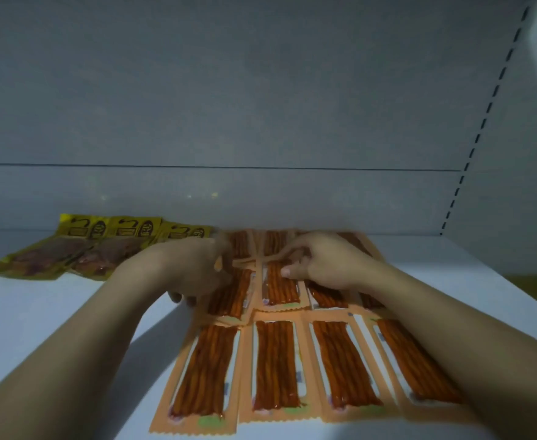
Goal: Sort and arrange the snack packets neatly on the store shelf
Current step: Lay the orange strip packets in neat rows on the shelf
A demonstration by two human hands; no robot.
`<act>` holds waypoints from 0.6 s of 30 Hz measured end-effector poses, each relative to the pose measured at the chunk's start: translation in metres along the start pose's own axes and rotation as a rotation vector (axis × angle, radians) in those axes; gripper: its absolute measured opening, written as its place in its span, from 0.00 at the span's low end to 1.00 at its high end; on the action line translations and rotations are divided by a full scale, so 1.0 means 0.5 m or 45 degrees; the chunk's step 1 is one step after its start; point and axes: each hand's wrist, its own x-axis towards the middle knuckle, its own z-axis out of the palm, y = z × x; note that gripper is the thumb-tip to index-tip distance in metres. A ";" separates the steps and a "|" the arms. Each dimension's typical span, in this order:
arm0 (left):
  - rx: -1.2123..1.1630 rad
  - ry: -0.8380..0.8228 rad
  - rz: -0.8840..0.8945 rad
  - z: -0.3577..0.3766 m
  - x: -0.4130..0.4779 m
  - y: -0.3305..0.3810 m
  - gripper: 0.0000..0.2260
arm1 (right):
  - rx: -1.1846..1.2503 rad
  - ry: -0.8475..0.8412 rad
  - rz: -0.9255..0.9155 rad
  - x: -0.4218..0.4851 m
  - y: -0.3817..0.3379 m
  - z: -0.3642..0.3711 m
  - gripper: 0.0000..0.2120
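Orange packets fill the front row [276, 369], four side by side and square on the shelf [54, 312]. Behind them we are working the second row, which lies crooked and overlapping. Our left hand [194, 268] curls round the edge of the left packet [229, 293]. Our right hand [327, 262], fingers bent, pinches the middle packet [281, 287] with the thumb on top. Further back sits a third row [273, 241], and yellow packets [80, 249] lie far left by the wall [260, 198]. We judge the second row half straightened. Next we must slide its packets apart and align them with the front row without ruffling neighbours.
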 end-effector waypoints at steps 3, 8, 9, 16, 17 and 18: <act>0.133 0.031 0.118 -0.012 -0.003 -0.006 0.21 | -0.174 0.020 -0.019 0.004 0.004 -0.002 0.17; 0.198 -0.130 0.191 -0.012 -0.002 -0.002 0.35 | -0.288 -0.053 -0.166 -0.005 -0.007 0.001 0.24; 0.184 -0.127 0.179 -0.011 -0.002 -0.002 0.35 | -0.313 -0.068 -0.189 -0.008 -0.011 0.004 0.24; 0.178 -0.054 0.122 -0.007 0.006 -0.011 0.37 | -0.352 -0.053 -0.180 -0.010 -0.021 0.005 0.22; 0.187 -0.038 0.120 -0.006 0.008 -0.013 0.37 | -0.352 -0.054 -0.177 -0.009 -0.021 0.006 0.22; 0.201 -0.025 0.122 -0.004 0.010 -0.014 0.37 | -0.349 -0.055 -0.176 -0.009 -0.020 0.006 0.22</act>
